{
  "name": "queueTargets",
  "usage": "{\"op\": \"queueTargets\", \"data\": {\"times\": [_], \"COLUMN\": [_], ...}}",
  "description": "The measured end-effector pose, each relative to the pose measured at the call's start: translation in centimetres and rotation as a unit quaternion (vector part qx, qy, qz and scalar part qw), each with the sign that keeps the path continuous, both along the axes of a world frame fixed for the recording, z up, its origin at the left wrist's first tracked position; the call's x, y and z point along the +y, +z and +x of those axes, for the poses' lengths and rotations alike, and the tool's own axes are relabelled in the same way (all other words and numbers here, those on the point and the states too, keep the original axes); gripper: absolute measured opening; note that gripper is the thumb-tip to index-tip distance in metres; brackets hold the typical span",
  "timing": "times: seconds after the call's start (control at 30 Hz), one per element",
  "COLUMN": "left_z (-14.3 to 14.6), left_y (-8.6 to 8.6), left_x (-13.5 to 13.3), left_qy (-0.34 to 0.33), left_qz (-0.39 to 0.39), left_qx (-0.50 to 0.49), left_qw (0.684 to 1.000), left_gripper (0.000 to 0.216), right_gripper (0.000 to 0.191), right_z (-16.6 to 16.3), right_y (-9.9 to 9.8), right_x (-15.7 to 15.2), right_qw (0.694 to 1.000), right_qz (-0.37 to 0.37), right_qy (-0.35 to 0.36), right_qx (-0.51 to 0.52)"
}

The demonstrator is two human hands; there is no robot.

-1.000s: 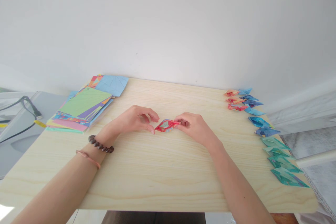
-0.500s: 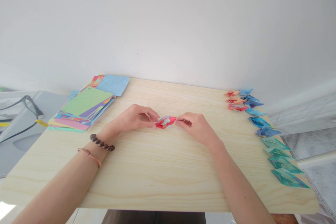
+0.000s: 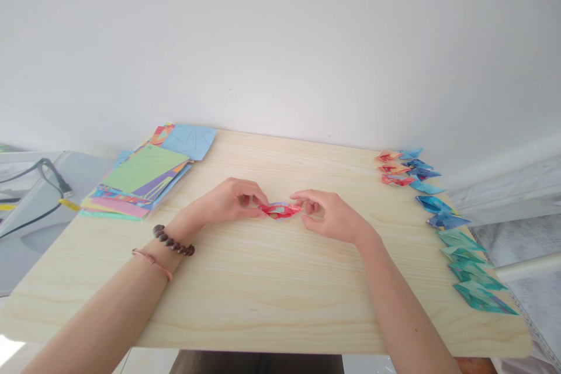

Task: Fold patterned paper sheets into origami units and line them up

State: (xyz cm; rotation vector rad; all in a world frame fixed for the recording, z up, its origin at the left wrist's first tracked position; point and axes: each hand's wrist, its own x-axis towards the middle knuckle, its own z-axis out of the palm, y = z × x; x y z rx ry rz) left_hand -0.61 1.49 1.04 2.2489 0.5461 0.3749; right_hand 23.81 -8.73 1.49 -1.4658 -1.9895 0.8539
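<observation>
A small red paper boat [image 3: 280,211], pointed at both ends and with a pale patch inside, is at the middle of the wooden table [image 3: 263,280]. My left hand [image 3: 234,200] pinches its left tip between thumb and fingers. At the other end my right hand [image 3: 328,213] has its thumb and fingers apart around the right tip; whether a fingertip touches the paper is hard to tell. A dark bead bracelet [image 3: 173,241] and a copper-coloured bangle [image 3: 152,262] circle my left wrist.
Several folded paper boats line the table's right edge: orange-red [image 3: 398,180], blue [image 3: 447,221] and green [image 3: 484,297]. On the left lies a stack of coloured paper sheets [image 3: 144,169]. Beyond the left edge, a black cable [image 3: 55,178] rests on a grey surface. A white wall [image 3: 280,47] borders the back.
My right thumb and fingers have parted at the boat's right tip. The boat has turned more level and shifted slightly towards me, with my left hand still on its left end.
</observation>
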Motion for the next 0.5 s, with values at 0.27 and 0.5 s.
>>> {"op": "queueTargets", "data": {"times": [0.27,0.5], "left_z": [-0.1,-0.1], "left_y": [-0.3,-0.4], "left_x": [0.0,0.0], "left_qy": [0.105,0.101], "left_qz": [-0.061,-0.049], "left_qx": [0.0,-0.057], "left_qw": [0.993,0.992], "left_gripper": [0.022,0.02], "right_gripper": [0.017,0.02], "right_z": [-0.4,-0.3], "right_y": [-0.5,-1.0], "right_x": [0.4,0.2], "right_qw": [0.997,0.992], "right_qz": [0.02,0.056], "right_qy": [-0.072,-0.099], "right_qx": [0.0,-0.048]}}
